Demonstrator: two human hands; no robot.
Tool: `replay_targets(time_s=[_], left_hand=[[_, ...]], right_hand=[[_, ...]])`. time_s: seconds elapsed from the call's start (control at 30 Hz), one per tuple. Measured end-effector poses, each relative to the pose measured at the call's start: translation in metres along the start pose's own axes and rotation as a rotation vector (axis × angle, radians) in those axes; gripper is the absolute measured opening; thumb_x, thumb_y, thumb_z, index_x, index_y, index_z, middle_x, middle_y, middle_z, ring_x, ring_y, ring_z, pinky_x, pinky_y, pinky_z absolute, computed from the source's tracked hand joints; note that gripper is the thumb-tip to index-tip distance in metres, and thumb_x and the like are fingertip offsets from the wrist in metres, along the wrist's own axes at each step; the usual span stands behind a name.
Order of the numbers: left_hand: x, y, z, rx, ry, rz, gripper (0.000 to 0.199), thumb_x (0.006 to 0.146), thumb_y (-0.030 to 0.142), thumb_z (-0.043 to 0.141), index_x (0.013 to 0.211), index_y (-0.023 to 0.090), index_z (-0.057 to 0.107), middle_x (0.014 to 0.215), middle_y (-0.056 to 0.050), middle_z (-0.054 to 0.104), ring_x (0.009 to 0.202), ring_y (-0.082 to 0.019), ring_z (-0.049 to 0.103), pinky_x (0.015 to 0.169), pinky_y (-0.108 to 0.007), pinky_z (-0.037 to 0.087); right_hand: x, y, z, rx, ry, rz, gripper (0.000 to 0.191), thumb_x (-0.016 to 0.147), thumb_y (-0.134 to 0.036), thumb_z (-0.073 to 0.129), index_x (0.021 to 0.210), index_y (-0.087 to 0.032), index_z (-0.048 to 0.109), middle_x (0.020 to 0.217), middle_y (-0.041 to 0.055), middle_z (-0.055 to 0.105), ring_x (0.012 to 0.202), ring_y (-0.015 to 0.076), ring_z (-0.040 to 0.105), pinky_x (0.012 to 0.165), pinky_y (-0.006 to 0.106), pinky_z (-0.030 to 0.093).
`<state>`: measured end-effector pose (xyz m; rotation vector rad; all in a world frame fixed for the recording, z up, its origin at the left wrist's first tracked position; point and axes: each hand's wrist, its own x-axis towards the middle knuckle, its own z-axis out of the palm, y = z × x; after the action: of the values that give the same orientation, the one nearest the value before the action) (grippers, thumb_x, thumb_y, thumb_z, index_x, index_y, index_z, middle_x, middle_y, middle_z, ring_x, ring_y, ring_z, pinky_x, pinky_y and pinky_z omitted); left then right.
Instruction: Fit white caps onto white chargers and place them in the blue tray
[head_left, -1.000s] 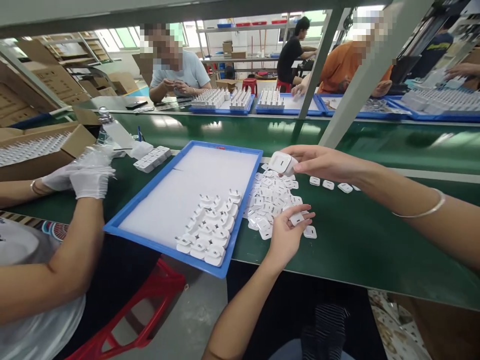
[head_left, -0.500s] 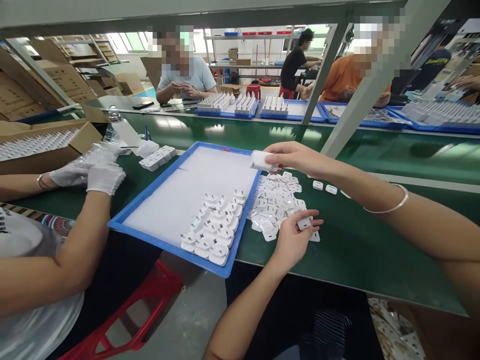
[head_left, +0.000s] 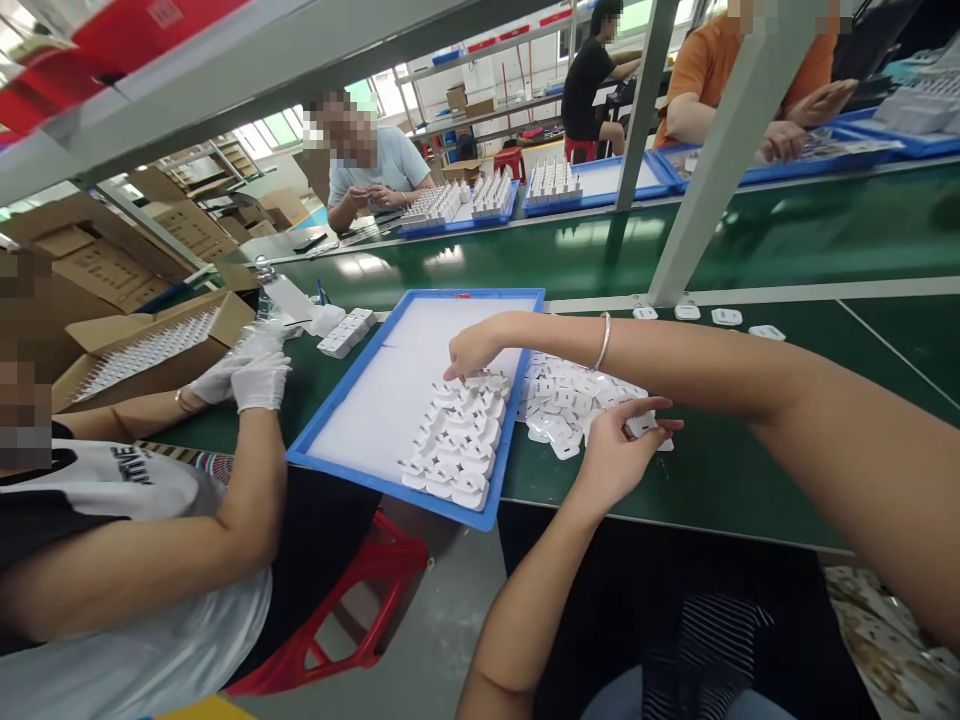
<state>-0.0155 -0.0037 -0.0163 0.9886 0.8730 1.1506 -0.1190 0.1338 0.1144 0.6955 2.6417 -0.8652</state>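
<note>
My right hand (head_left: 478, 345) reaches across the blue tray (head_left: 341, 375), its fingers bent down on a white plug adapter at the far end of the rows. That adapter is mostly hidden by the hand. Below it, white plug adapters (head_left: 457, 445) stand in close rows, metal pins up, in the tray's near right corner. To the right, my left hand (head_left: 619, 450) pinches a small white plastic cover (head_left: 640, 425) between its fingers. Beside it lies a heap of flat white slotted covers (head_left: 559, 395), partly behind my right forearm.
At left, a co-worker's gloved hands (head_left: 259, 375) rest near a carton (head_left: 225, 335) of adapters. Several covers (head_left: 726, 317) lie in a line along the bench's back edge. A slanted metal post (head_left: 709, 190) rises behind my right arm. A red stool (head_left: 375, 600) stands below.
My right hand has moved left with the adapter, from above the heap down to the rows in the tray. My left hand keeps its cover. The view has tilted.
</note>
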Motion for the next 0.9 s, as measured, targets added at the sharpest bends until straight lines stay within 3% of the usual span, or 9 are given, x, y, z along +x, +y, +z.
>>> replay_targets(time_s=[0.2,0.27,0.33,0.4,0.47,0.6,0.73,0.9], left_hand=[[-0.002,0.016,0.003,-0.058,-0.063,-0.017,0.029,0.085,0.036,0.065,0.101,0.014,0.072,0.113,-0.014,0.071,0.100,-0.028,0.073,0.094,-0.043,0.055],[-0.002,0.017,0.002,-0.065,-0.052,-0.022,0.037,0.083,0.038,0.068,0.112,0.016,0.068,0.111,-0.013,0.073,0.100,-0.029,0.073,0.094,-0.043,0.055],[0.000,0.017,-0.001,-0.084,-0.010,-0.022,0.059,0.081,0.039,0.071,0.134,0.020,0.053,0.107,-0.011,0.074,0.098,-0.027,0.073,0.092,-0.041,0.056],[0.001,0.016,-0.004,-0.085,0.024,-0.020,0.083,0.082,0.040,0.073,0.150,0.025,0.029,0.106,-0.009,0.075,0.095,-0.024,0.074,0.090,-0.040,0.056],[0.003,0.017,-0.006,-0.057,0.039,-0.019,0.091,0.083,0.044,0.071,0.153,0.026,0.016,0.107,-0.010,0.076,0.092,-0.023,0.075,0.089,-0.040,0.057],[0.005,0.020,-0.007,0.020,0.117,0.023,0.064,0.085,0.048,0.069,0.133,0.020,0.038,0.112,-0.014,0.075,0.090,-0.024,0.076,0.086,-0.040,0.058],[0.007,0.022,-0.005,0.163,0.128,0.073,0.040,0.086,0.048,0.067,0.107,0.017,0.055,0.119,-0.018,0.072,0.098,-0.027,0.074,0.087,-0.040,0.059],[0.014,0.020,-0.009,0.308,0.148,0.106,0.039,0.082,0.053,0.069,0.095,0.019,0.056,0.116,-0.015,0.074,0.100,-0.029,0.074,0.092,-0.045,0.059]], right_hand=[[-0.003,0.027,0.004,0.253,0.029,-0.066,0.039,0.098,-0.045,0.054,0.086,-0.011,0.069,0.071,0.0039,0.061,0.062,0.0136,0.057,0.065,0.027,0.048],[-0.010,0.033,0.007,0.306,0.113,-0.101,0.039,0.099,-0.045,0.051,0.091,-0.011,0.068,0.078,0.0056,0.065,0.065,0.0132,0.059,0.066,0.026,0.049],[-0.025,0.037,0.008,0.325,0.244,-0.134,0.036,0.099,-0.044,0.052,0.094,-0.011,0.067,0.087,0.0080,0.069,0.072,0.0146,0.062,0.069,0.026,0.048],[-0.052,0.042,0.008,0.325,0.382,-0.164,0.032,0.098,-0.042,0.054,0.099,-0.013,0.066,0.098,0.0092,0.070,0.084,0.0163,0.063,0.072,0.025,0.046],[-0.087,0.047,0.011,0.319,0.494,-0.201,0.029,0.098,-0.041,0.053,0.106,-0.016,0.065,0.105,0.0080,0.070,0.093,0.0174,0.063,0.075,0.026,0.046],[-0.166,0.071,0.033,0.297,0.726,-0.273,0.025,0.097,-0.037,0.054,0.106,-0.019,0.068,0.104,0.0068,0.071,0.092,0.0198,0.064,0.078,0.030,0.048],[-0.224,0.123,0.074,0.249,0.916,-0.008,0.020,0.094,-0.030,0.057,0.102,-0.017,0.070,0.100,0.0074,0.073,0.088,0.0193,0.065,0.079,0.031,0.050],[-0.290,0.191,0.115,0.174,1.034,0.451,0.016,0.092,-0.024,0.060,0.103,-0.018,0.070,0.106,0.0072,0.073,0.093,0.0181,0.066,0.086,0.029,0.050]])
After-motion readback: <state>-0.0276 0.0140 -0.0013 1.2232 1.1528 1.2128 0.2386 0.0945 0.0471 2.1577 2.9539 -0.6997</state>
